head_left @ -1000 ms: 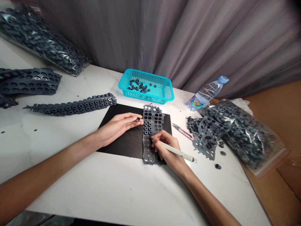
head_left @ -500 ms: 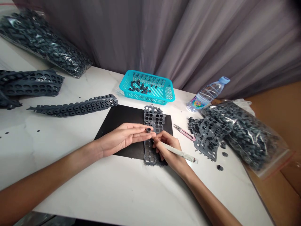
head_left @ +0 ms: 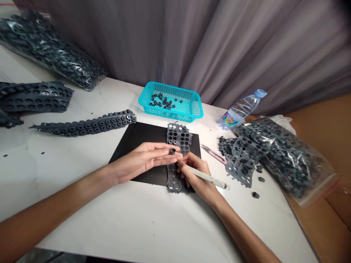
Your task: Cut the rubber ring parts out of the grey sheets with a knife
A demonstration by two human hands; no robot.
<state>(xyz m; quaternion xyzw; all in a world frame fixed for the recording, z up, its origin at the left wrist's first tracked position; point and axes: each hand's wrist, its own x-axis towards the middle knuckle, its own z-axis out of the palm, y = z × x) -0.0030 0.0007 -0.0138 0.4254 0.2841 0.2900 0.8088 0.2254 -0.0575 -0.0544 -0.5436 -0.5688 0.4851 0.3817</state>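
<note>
Between the fingers of my left hand (head_left: 145,159) sits a small black rubber ring-shaped cap (head_left: 172,151), its round opening facing up. My right hand (head_left: 196,171) grips a pale pen-like tool (head_left: 210,178), whose back end points to the lower right; its tip is hidden by my fingers near the left fingertips. Under both hands lies a dark rubber sheet with rows of round holes (head_left: 174,182), a few caps still set in it. That sheet rests on a black mat (head_left: 148,135).
A turquoise basket (head_left: 175,116) holding several black caps stands behind the mat. Pink-handled snips (head_left: 215,154), a water bottle (head_left: 241,109), more holed sheet (head_left: 241,164) and a full bag (head_left: 290,157) lie right. A cap-filled strip (head_left: 87,124) and another bag (head_left: 52,51) lie left.
The view has shifted very slightly. My hands, the cap and the pen-like tool stay in nearly the same place; the cap looks slightly tilted.
</note>
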